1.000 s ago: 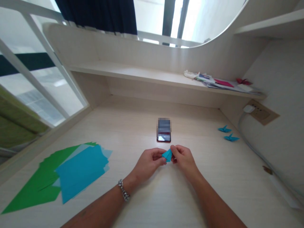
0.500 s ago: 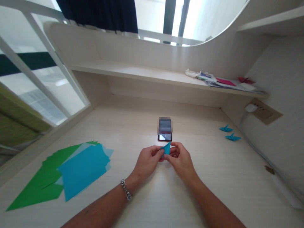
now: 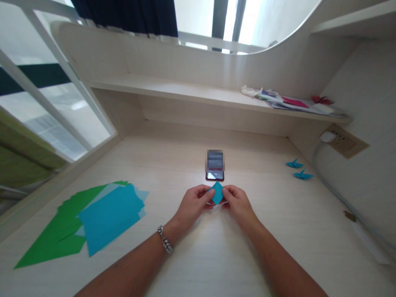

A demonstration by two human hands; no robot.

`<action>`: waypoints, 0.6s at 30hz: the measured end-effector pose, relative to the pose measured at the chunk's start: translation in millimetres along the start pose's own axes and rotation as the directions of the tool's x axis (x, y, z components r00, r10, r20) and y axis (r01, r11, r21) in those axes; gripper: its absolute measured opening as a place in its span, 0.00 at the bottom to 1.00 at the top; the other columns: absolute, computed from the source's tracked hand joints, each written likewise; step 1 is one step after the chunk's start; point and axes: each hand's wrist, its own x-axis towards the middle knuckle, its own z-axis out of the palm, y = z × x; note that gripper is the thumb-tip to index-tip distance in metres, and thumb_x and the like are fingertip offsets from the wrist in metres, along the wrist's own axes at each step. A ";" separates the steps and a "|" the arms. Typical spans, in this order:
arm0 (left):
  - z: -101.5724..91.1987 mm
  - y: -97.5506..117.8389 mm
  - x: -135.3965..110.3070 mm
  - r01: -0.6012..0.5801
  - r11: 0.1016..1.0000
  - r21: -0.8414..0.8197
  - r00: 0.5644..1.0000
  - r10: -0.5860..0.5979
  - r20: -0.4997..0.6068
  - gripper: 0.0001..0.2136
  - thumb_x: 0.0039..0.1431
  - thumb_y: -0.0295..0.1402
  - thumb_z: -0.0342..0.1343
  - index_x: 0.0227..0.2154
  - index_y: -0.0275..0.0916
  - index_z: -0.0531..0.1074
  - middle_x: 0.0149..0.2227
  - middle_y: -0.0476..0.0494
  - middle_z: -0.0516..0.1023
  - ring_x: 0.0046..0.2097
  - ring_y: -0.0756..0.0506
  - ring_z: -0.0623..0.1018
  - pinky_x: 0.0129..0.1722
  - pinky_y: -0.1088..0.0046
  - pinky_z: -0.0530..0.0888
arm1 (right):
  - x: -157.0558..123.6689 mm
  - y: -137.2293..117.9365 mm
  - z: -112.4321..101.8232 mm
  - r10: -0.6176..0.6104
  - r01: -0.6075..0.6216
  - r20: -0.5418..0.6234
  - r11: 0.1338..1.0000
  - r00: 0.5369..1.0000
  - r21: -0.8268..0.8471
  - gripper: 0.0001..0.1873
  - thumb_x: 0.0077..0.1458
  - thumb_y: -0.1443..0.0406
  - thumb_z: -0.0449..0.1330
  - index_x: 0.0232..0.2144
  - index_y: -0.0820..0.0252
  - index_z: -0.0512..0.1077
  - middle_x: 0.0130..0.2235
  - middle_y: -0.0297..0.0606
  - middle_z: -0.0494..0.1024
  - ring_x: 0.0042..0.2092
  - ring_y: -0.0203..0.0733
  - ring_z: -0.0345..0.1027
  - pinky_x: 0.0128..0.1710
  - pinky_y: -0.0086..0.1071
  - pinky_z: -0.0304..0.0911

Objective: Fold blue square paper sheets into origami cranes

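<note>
A small piece of folded blue paper [image 3: 218, 192], diamond-shaped, is held just in front of the phone [image 3: 215, 175]. My left hand [image 3: 195, 203] pinches its left corner, thumb on top and fingers behind. Its right corner is gripped by my right hand [image 3: 239, 202] in the same way. Some of the fingers under the paper are hidden. Off to the right lie two folded blue paper cranes [image 3: 294, 163], one a little nearer than the other. On the left, a fanned stack of blue paper sheets [image 3: 111, 216] partly covers green paper sheets [image 3: 51, 237].
A shelf [image 3: 173, 90] runs along the back, with papers [image 3: 297, 103] and a red folded paper [image 3: 322, 100] at its right end. On the right wall is a socket [image 3: 346, 141] with a white plug; its grey cable [image 3: 328, 178] runs down along the desk's right edge.
The blue paper has gone from a slanted, pointed shape to a flat diamond facing me. My right hand has shifted its grip to the paper's right corner. The view has tilted slightly.
</note>
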 end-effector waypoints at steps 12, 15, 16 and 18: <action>-1.9 -3.6 -1.0 0.029 0.995 -0.098 0.999 -0.025 0.040 0.13 0.48 0.40 0.63 0.27 0.33 0.72 0.29 0.45 0.76 0.33 0.48 0.76 0.32 0.72 0.75 | 0.8 1.2 -3.3 -0.170 0.165 -0.024 0.977 0.985 -0.136 0.13 0.45 0.57 0.64 0.29 0.61 0.73 0.26 0.36 0.76 0.28 0.39 0.69 0.27 0.31 0.64; -1.0 -3.9 -1.3 0.054 0.990 -0.130 0.997 -0.047 0.058 0.13 0.48 0.39 0.64 0.28 0.33 0.71 0.30 0.44 0.77 0.34 0.46 0.77 0.32 0.71 0.75 | -2.5 0.1 -2.6 -0.235 0.225 -0.035 0.956 0.971 -0.188 0.10 0.48 0.59 0.62 0.28 0.61 0.73 0.26 0.36 0.76 0.27 0.38 0.69 0.29 0.32 0.65; -0.6 -3.8 -1.6 0.062 0.988 -0.141 0.997 -0.053 0.061 0.14 0.47 0.39 0.64 0.28 0.33 0.71 0.30 0.44 0.77 0.34 0.46 0.77 0.32 0.71 0.76 | -3.9 -0.4 -2.1 -0.250 0.236 -0.043 0.950 0.967 -0.205 0.09 0.48 0.60 0.62 0.28 0.61 0.74 0.26 0.37 0.76 0.27 0.39 0.69 0.29 0.32 0.65; 0.3 -3.4 -2.2 0.071 0.985 -0.160 0.996 -0.060 0.069 0.14 0.47 0.39 0.64 0.29 0.33 0.71 0.31 0.43 0.77 0.34 0.46 0.78 0.32 0.71 0.76 | -6.7 -1.6 -0.9 -0.266 0.247 -0.054 0.941 0.962 -0.233 0.08 0.49 0.61 0.61 0.28 0.61 0.74 0.26 0.37 0.77 0.27 0.39 0.69 0.29 0.33 0.65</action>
